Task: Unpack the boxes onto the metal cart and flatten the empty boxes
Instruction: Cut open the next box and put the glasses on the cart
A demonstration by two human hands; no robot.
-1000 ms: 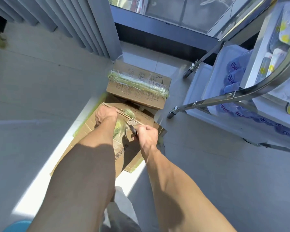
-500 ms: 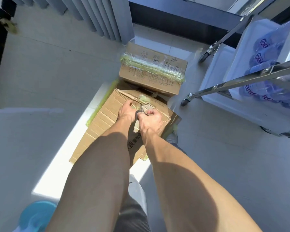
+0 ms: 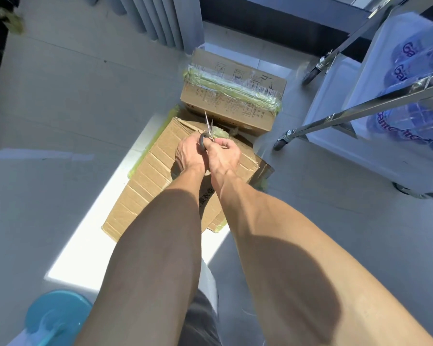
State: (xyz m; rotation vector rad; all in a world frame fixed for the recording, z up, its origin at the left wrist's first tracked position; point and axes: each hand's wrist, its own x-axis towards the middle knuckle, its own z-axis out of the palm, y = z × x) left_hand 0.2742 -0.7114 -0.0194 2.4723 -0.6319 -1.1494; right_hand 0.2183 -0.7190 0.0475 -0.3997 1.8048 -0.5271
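Both the left hand [image 3: 189, 152] and right hand [image 3: 223, 153] clasp grey-handled scissors [image 3: 206, 132] over the stiff, light-looking brown corrugated cardboard box [image 3: 148, 186] on the floor, probably best gripped by its flap edges.

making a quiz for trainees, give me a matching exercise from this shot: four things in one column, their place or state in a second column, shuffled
Things:
1. scissors
2. far box
3. near box
4. stool

Places or states:
A. bottom left, blue
B. gripped in the two hands, blades pointing away
C. sealed with greenish tape
D. under the hands, flap edge torn

Pairs: 1-B, 2-C, 3-D, 4-A
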